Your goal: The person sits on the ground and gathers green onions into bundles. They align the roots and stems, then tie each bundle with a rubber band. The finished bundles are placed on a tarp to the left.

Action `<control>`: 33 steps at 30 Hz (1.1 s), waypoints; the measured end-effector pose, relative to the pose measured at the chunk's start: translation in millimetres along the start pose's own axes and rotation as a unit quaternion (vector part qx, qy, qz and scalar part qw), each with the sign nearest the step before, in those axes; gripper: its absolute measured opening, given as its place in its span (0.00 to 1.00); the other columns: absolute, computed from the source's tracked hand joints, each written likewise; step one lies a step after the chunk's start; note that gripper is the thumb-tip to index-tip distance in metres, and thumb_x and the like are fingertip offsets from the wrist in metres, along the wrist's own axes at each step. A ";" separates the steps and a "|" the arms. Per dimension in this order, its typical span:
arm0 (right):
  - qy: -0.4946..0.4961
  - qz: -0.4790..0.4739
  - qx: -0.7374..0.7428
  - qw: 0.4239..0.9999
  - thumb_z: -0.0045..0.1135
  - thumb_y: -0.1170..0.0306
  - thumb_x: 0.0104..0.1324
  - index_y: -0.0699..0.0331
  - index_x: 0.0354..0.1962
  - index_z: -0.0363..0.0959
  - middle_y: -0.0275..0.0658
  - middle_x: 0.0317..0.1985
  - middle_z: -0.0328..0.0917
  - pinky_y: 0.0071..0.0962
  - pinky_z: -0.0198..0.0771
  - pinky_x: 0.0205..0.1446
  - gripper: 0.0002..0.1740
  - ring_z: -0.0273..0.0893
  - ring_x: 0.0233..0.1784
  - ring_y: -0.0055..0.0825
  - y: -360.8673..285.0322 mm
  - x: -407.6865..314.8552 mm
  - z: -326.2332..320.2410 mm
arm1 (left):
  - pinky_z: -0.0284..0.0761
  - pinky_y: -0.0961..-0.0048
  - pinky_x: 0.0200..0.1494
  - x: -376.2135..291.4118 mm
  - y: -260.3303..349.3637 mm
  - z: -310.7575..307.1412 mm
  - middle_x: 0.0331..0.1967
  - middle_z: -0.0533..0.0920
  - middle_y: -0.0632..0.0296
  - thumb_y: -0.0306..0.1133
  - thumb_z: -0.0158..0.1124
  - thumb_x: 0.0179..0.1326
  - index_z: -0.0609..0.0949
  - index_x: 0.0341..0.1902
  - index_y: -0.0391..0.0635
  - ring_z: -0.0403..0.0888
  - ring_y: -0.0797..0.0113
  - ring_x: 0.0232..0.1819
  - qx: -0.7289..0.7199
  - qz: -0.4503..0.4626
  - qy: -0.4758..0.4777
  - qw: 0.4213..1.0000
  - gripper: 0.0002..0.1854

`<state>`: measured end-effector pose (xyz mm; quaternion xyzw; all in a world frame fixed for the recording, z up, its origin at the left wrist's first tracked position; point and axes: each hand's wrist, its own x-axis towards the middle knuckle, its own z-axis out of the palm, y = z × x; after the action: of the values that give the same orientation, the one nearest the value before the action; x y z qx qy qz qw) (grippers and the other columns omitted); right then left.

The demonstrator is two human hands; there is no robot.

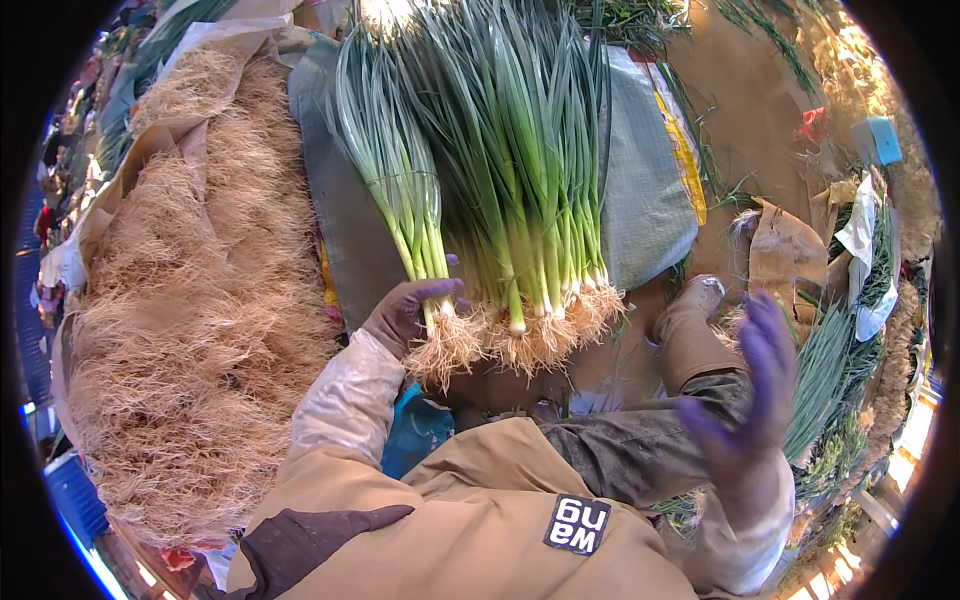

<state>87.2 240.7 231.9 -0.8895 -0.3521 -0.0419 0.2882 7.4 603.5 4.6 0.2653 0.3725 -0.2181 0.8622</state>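
My left hand (412, 311), in a brown and purple glove, grips a bundle of green onions (409, 187) near the white bases, just above the roots. A thin tie circles that bundle partway up. Directly to its right lies a larger pile of loose green onions (525, 202), roots towards me, leaves pointing away. Both rest on a grey woven sack (645, 172). My right hand (742, 405), also gloved, is raised over my leg at the right, fingers apart, holding nothing and somewhat blurred.
Stacked bundles with tan roots outward (187, 322) fill the left side, partly wrapped in sheeting. At the right are brown torn wrapping (784, 247), more green leaves (825, 375) and a light-blue block (877, 141). My boot (686, 307) stands beside the sack. A blue bag (416, 431) lies near my lap.
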 end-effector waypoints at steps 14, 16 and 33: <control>-0.431 0.344 0.442 0.707 0.56 0.54 0.66 0.64 0.57 0.66 0.47 0.52 0.75 0.32 0.63 0.62 0.29 0.70 0.59 0.35 -42.5 36.7 108.9 | 0.70 0.59 0.61 -60.8 -2.9 93.9 0.40 0.82 0.57 0.28 0.59 0.61 0.65 0.67 0.46 0.80 0.60 0.40 -0.216 0.054 -0.203 0.954 0.30; -0.399 0.262 0.240 0.845 0.54 0.55 0.67 0.60 0.42 0.77 0.50 0.34 0.79 0.37 0.71 0.45 0.18 0.78 0.39 0.45 -10.9 19.6 86.5 | 0.73 0.59 0.56 -62.9 8.4 85.6 0.38 0.81 0.55 0.27 0.61 0.60 0.64 0.66 0.42 0.81 0.58 0.38 -0.139 0.068 -0.143 0.978 0.30; -0.007 0.273 0.314 0.909 0.60 0.62 0.63 0.63 0.32 0.79 0.38 0.23 0.76 0.26 0.67 0.35 0.12 0.72 0.28 0.28 37.6 125.3 28.4 | 0.78 0.70 0.47 -105.8 -15.2 117.1 0.36 0.83 0.53 0.22 0.67 0.48 0.67 0.63 0.34 0.83 0.64 0.39 0.249 -0.015 -0.125 0.960 0.35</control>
<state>201.8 309.5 224.9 -0.8145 -0.0923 0.1571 0.5508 -6.1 538.2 148.5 0.4370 0.1998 -0.3483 0.8049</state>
